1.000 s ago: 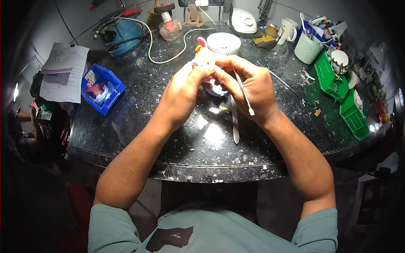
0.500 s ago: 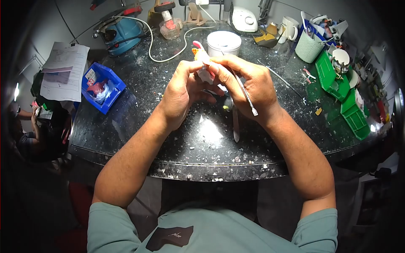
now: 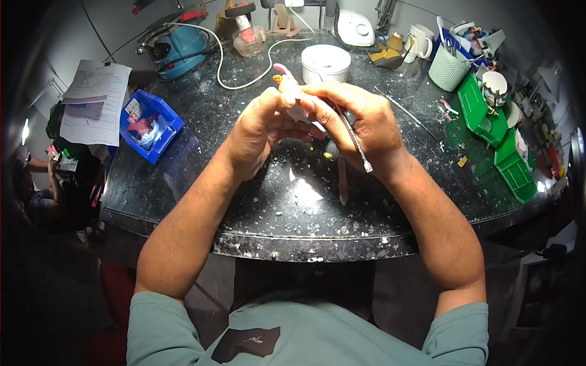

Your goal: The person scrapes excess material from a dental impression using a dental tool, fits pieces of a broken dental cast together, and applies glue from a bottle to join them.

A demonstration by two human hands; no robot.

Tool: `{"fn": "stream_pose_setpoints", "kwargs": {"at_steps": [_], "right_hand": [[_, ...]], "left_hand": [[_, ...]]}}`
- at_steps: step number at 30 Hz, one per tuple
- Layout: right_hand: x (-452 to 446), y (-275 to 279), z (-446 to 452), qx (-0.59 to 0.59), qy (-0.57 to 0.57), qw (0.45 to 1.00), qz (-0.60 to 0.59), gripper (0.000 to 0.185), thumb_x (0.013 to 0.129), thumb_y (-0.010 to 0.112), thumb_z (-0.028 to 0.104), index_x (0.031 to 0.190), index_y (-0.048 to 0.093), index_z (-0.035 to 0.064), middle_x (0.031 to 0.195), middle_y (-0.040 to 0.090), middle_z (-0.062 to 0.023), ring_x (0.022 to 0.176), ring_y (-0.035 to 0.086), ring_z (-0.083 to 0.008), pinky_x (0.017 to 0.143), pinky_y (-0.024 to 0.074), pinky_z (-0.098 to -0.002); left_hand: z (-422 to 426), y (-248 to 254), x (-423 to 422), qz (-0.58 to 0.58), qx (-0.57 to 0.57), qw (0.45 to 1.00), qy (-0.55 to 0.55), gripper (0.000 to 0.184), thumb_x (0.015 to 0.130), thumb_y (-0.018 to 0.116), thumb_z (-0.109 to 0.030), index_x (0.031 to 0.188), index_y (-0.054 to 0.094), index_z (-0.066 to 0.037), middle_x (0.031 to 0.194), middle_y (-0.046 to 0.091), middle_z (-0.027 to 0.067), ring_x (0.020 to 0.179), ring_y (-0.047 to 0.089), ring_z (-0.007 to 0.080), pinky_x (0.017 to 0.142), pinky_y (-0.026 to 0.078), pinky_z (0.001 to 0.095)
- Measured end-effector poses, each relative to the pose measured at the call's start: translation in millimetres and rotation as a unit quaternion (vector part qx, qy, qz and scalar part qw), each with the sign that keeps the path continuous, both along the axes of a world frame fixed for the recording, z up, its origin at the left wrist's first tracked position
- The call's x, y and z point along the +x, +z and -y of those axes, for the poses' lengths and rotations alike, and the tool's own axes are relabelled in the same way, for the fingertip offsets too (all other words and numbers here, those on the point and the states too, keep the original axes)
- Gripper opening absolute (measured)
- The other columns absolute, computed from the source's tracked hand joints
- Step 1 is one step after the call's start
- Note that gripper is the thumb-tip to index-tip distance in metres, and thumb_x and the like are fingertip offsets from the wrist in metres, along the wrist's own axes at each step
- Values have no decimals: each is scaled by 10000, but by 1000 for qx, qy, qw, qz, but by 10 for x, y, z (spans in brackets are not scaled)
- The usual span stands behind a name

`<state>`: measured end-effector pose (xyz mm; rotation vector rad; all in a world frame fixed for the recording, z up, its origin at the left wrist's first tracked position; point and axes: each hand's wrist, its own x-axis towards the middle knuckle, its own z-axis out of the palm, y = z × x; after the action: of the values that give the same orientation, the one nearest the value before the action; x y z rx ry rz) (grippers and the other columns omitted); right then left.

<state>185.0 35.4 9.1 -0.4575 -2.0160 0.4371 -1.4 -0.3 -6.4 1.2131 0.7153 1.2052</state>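
Between the fingertips of my left hand (image 3: pixel 251 129) is a small white dental-model-like piece (image 3: pixel 289 89) with orange and pink parts at its top. My left fingers are closed on it, and the others curl below. My right hand (image 3: pixel 369 119) grips a thin metal hand tool (image 3: pixel 356 141) with a textened handle; its lower end sticks out below my palm. The tool's working end is hidden behind my right fingers, which are close against the piece. Below my hands, a flat metal blade (image 3: pixel 342 183) lies on the speckled black bench (image 3: pixel 268 210), partly covered.
A white tub (image 3: pixel 326 64) stands just beyond my hands. To the left are a blue bin (image 3: pixel 174 126) and hanging papers (image 3: pixel 101 104). Green bins (image 3: pixel 513 171) and a tool cup (image 3: pixel 447 70) stand right. A thin rod (image 3: pixel 408 114) lies nearby. Another person's arm (image 3: pixel 56 189) shows far left.
The piece has tilted slightly, its pink end shifting left. My left fingers have shifted a little around it. My right hand keeps the tool in nearly the same place.
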Motion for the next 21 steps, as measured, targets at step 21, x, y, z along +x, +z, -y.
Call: {"fn": "stream_pose_setpoints", "kwargs": {"at_steps": [21], "right_hand": [[-85,10,-33,250,-92,963,45,57,843,636,106,866,604,65,753,594,-92,712,609,-292,769,505,-373]], "left_hand": [[48,153,30,108,-107,988,-6,135,889,436,-150,787,508,-100,920,626,68,938,629,228,905,528,524]]}}
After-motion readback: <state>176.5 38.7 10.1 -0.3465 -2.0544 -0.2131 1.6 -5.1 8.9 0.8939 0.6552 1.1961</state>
